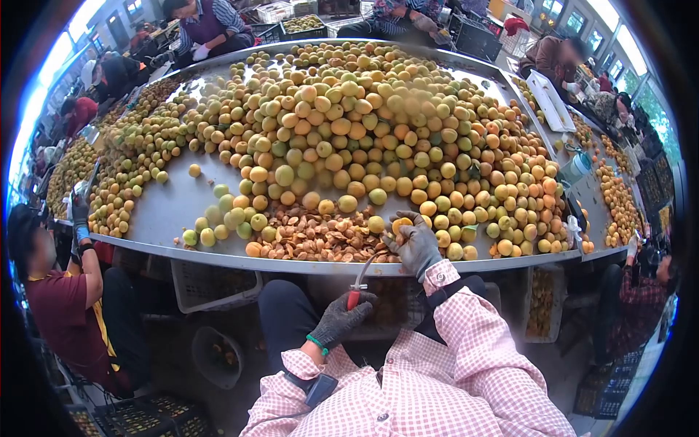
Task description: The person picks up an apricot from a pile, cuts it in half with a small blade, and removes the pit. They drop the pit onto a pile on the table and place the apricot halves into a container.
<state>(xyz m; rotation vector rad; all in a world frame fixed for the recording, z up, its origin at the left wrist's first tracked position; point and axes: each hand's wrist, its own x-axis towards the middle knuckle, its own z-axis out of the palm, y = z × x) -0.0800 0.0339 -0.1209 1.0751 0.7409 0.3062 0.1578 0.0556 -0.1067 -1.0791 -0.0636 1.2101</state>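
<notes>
Inside the silver-grey metal table's (156,211) near edge, the grey-gloved right hand (419,246) grips an orange fruit (400,225), apparently cut, forward-right of the dark-gloved left hand (340,320), which clamps a red-handled curved metal tool (354,297), long axis angled toward the fruit.
</notes>
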